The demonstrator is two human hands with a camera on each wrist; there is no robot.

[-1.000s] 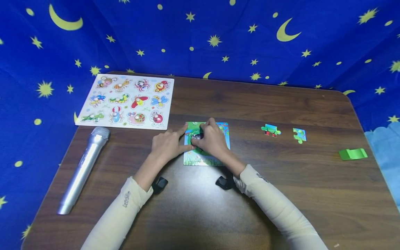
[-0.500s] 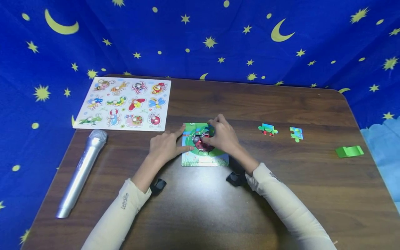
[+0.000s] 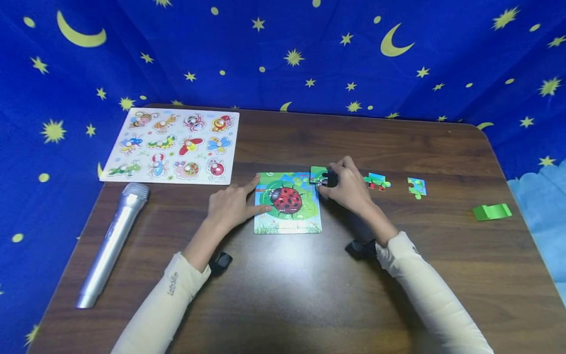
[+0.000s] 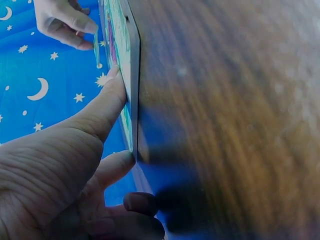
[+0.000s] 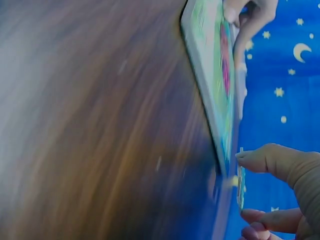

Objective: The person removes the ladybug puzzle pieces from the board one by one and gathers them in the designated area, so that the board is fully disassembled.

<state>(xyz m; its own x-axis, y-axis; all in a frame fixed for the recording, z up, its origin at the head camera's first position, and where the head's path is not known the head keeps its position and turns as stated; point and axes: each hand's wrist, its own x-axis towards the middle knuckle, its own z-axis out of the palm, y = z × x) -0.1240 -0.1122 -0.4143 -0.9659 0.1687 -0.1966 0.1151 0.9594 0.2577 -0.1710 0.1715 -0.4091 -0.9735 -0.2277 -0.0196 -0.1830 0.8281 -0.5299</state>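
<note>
A small square ladybug jigsaw puzzle board (image 3: pixel 287 229) lies mid-table, the ladybug picture visible in its tray. My left hand (image 3: pixel 230 205) rests at its left side, thumb and index finger spread apart and touching the board; in the left wrist view the thumb (image 4: pixel 107 100) lies on its face. With thumb and fingers, my right hand (image 3: pixel 350 191) pinches a green jigsaw piece (image 3: pixel 317 173) near the board's upper right corner. That piece (image 5: pixel 241 185) appears edge-on in the right wrist view. Two loose jigsaw pieces, one green and red (image 3: pixel 377 181) and one blue and green (image 3: pixel 417 187), lie further right.
A white insect peg puzzle (image 3: pixel 170 145) sits at the back left, with a silver microphone (image 3: pixel 112 246) in front of it. A bent green piece (image 3: pixel 492 212) is near the table's right edge. A blue star-patterned curtain (image 3: pixel 265 44) hangs behind.
My right hand has moved right from over the board to its upper right corner, carrying the green jigsaw piece and uncovering the ladybug. The left hand has stayed at the board's left side.
</note>
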